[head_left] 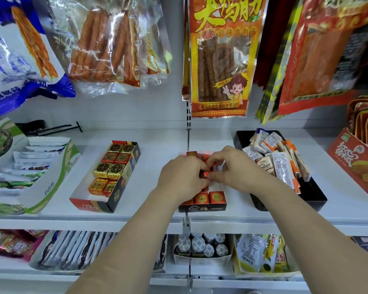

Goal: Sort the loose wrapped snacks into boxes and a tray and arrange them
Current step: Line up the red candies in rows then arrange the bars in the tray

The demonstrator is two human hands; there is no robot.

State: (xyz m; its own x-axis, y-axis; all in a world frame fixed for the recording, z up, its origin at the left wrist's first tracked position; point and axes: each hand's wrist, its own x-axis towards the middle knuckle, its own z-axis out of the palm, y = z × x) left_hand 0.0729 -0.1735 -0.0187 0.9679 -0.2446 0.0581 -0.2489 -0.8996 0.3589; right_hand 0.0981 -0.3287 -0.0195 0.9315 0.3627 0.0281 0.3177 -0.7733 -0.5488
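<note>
A small dark box [202,207] of red-wrapped square candies [216,197] sits at the middle of the white shelf. Both my hands are over it. My left hand [182,177] and my right hand [236,168] pinch one red candy [204,174] between their fingertips, above the box's middle. More red candies show at the box's far end [192,154]. To the left stands another open box [106,203] with gold, red and orange candies in pairs. To the right a black tray [314,196] holds several white and orange wrapped bars.
A green-and-white carton [51,185] of white packets stands at far left, a red carton [357,164] at far right. Large snack bags hang above the shelf. A metal divider post [187,128] rises behind the middle box. The lower shelf holds more goods.
</note>
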